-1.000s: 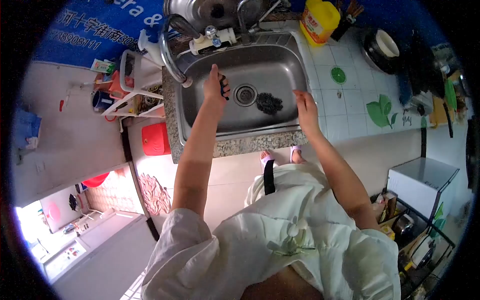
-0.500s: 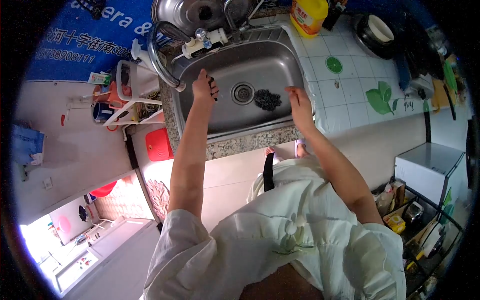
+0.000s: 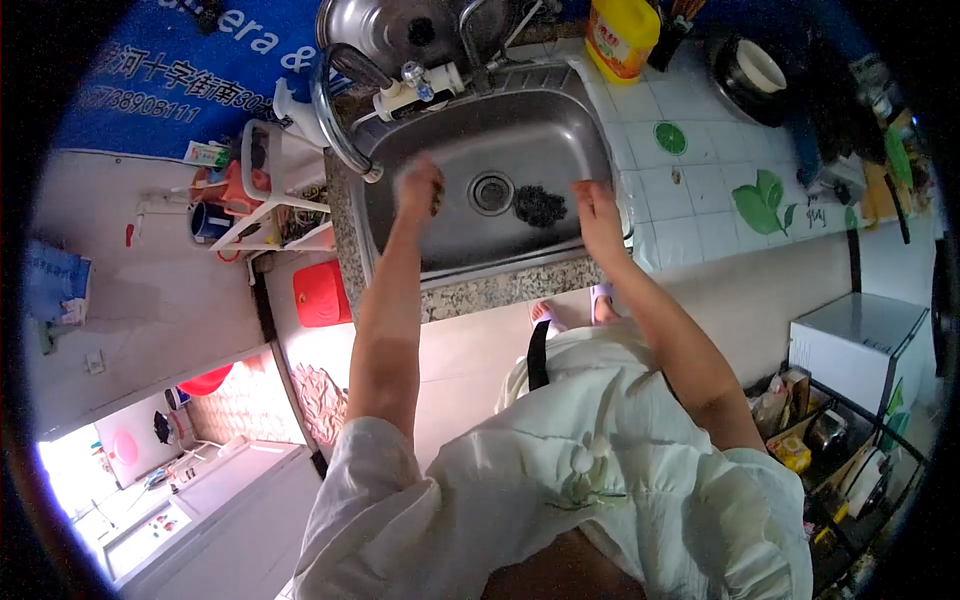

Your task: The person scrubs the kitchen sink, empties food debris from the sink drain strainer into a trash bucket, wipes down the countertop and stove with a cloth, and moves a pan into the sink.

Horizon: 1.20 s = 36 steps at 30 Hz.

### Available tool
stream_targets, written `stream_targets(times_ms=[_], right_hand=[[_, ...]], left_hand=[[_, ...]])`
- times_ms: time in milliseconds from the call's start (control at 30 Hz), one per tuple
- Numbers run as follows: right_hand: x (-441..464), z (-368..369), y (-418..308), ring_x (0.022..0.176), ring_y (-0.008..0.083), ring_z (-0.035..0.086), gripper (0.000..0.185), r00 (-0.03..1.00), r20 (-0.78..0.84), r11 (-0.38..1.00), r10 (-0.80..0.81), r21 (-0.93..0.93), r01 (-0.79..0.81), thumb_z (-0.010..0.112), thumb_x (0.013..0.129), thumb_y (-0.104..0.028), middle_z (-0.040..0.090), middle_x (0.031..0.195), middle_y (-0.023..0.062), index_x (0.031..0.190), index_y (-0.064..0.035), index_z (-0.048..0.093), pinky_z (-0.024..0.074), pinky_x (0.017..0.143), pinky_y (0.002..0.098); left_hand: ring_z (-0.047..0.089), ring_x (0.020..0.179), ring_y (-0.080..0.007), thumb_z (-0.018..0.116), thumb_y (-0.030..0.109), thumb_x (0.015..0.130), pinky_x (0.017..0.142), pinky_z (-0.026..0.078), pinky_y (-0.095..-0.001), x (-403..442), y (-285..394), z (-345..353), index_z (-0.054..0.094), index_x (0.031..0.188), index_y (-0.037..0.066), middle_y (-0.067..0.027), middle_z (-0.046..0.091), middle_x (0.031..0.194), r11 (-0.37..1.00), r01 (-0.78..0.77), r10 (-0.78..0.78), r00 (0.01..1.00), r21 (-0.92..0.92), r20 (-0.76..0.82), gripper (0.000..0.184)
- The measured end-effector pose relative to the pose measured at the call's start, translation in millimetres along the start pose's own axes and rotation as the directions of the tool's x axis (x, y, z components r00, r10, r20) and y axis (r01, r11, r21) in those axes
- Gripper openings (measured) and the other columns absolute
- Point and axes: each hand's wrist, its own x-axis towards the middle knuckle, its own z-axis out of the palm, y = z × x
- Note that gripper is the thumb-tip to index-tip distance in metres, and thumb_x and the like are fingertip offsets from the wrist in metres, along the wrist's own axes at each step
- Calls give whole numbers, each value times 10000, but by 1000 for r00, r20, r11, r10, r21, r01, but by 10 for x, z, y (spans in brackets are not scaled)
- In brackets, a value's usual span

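Observation:
My left hand [image 3: 418,190] is over the left part of the steel sink [image 3: 440,245], smeared by motion. Its fingers look curled around something small and dark that I cannot make out. At the sink's right side, my right hand [image 3: 598,218] has its fingers stretched forward, with nothing visible in them. Between the hands, a dark, crinkled clump [image 3: 540,206] lies on the sink bottom, just right of the drain [image 3: 491,193]. The right fingertips are close to this clump but apart from it. A curved faucet [image 3: 335,125] reaches over the sink's left edge.
On the tiled counter cover at right stand a yellow detergent bottle [image 3: 622,40] and a dark pan with a white bowl [image 3: 760,66]. A white shelf rack [image 3: 265,210] holds items left of the sink. A red container [image 3: 320,294] sits below it.
The view has shifted slightly. My left hand has moved a little and is now blurred, while my right hand stays beside the sink's right edge. The dark clump lies in the same place by the drain.

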Motion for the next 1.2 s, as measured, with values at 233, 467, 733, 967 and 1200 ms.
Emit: stream_targets(times_ms=[233, 467, 733, 967, 1200], right_hand=[[124, 126, 29, 871, 223, 553, 470, 992, 128, 998, -1, 66, -8, 604, 752, -102, 433, 1141, 147, 1179, -49, 415, 469, 756, 327], [371, 190, -881, 944, 198, 546, 641, 841, 470, 669, 268, 537, -513, 719, 704, -250, 413, 1234, 97, 1237, -81, 406, 480, 725, 323], [730, 330, -683, 1128, 239, 427, 711, 881, 394, 826, 261, 382, -416, 688, 696, -418, 426, 1245, 124, 1228, -37, 412, 369, 905, 401], [875, 267, -388, 1222, 299, 328, 923, 831, 368, 743, 418, 387, -545, 642, 680, -557, 339, 1335, 152, 1338, -39, 254, 275, 997, 446], [953, 410, -121, 1276, 307, 247, 986, 802, 570, 832, 181, 346, -434, 730, 620, -420, 242, 1388, 194, 1342, 18, 220, 260, 1019, 377]], left_hand=[[538, 916, -250, 642, 89, 739, 698, 464, -362, -253, 111, 356, 448, 1217, 127, -127, 542, 1027, 991, -61, 77, 987, 116, -144, 517], [477, 1063, -260, 654, -13, 690, 840, 428, -368, -637, 495, 451, 434, 1236, 123, -109, 465, 1174, 947, -40, 83, 989, -318, 123, 604], [516, 1019, -258, 656, 199, 779, 831, 438, -381, -778, 426, 349, 449, 1179, 53, -124, 493, 1167, 906, -71, 82, 997, -417, 9, 474], [495, 1033, -232, 616, 383, 800, 766, 455, -352, -996, 584, 365, 401, 1254, 89, -132, 511, 1146, 986, 140, -146, 987, -88, -68, 582], [559, 863, -152, 645, 29, 723, 747, 449, -272, -957, 506, 164, 596, 990, 9, -83, 593, 925, 895, -143, 183, 982, -422, 56, 272]])
